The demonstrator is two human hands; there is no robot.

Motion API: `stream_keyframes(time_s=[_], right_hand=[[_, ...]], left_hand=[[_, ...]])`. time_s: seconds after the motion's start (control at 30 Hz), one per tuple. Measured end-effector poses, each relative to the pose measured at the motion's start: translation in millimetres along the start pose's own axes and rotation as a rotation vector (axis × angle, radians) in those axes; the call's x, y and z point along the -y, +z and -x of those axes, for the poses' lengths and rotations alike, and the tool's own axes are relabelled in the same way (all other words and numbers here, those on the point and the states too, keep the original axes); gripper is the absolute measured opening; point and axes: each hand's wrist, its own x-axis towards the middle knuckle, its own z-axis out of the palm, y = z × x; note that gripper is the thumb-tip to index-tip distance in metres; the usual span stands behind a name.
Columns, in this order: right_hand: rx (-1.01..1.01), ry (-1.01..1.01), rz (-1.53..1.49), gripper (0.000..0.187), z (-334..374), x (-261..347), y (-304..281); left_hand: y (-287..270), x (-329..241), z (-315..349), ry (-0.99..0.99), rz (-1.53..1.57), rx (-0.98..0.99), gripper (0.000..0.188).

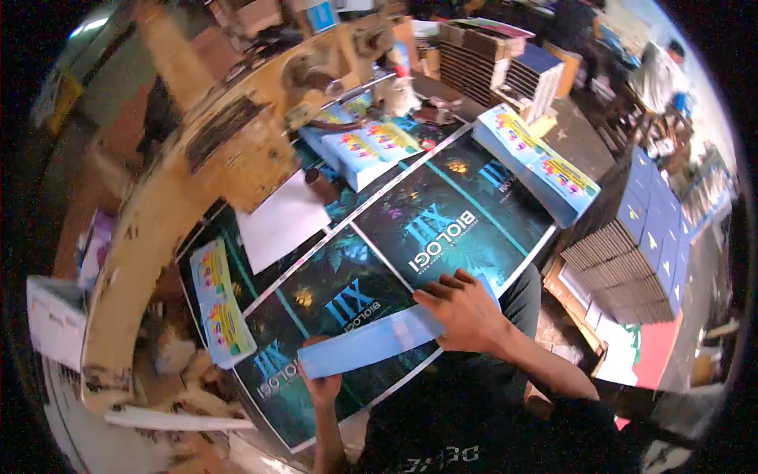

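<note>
A long, narrow light-blue stack of paper [371, 345] spans the space between my hands, tilted up to the right. At its left end my left hand [320, 378] grips it, the fingers partly hidden behind the paper. My right hand [467, 312] is closed over its right end, thumb and fingers around the edge. Below it spreads a table covered with dark teal printed sheets [450, 229]. Left of my left hand lies a stack of colourful light-blue and yellow leaflets [222, 304].
A tan machine body [237, 170] curves along the far left side. More leaflet stacks lie at the back [359, 154] and right [537, 166], near a white sheet [283, 225]. Tall piles of blue-covered books [632, 237] stand at right. People [659, 75] are in the background.
</note>
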Motion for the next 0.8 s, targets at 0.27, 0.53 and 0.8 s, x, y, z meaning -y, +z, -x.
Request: stream_keyframes(time_s=[0.27,0.53,0.8], right_hand=[[0.053,0.111,-0.05,0.061,7,5,-31],[0.133,0.156,-0.03,0.065,-5,-2,-5],[-0.047,0.131,-0.035,0.056,7,-4,-6]], left_hand=[[54,-51,0,-0.225,0.473,0.07,0.032],[53,-30,-1,0.246,-0.16,0.168,0.042],[60,-30,3,0.225,-0.236,0.119,0.046]])
